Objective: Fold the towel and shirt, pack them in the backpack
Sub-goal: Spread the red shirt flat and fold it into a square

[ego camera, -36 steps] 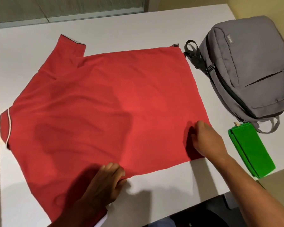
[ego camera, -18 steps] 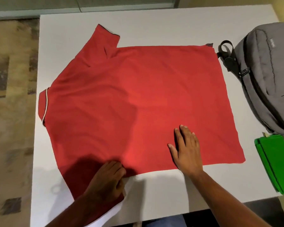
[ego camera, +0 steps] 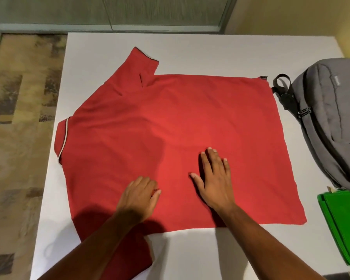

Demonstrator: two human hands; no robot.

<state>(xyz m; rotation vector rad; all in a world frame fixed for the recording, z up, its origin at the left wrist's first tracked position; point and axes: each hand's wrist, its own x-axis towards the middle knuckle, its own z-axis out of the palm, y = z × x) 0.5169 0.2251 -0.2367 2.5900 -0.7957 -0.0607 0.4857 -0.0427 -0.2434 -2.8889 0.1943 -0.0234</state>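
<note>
Just right of the red polo shirt (ego camera: 190, 118) lie a grey backpack (ego camera: 331, 118), label (ego camera: 336, 82) unreadable, and a green towel (ego camera: 343, 225); right grip (ego camera: 216, 182) spread flat, left grip (ego camera: 138, 199) curled, hold unclear.

White table (ego camera: 190, 47) on mottled tan carpet (ego camera: 18, 98), yellow wall (ego camera: 291, 15) behind.

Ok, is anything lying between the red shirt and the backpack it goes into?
Nothing visible does. Only bare table separates the shirt from the backpack on its right; the folded green towel lies nearer the person, off that path.
</note>
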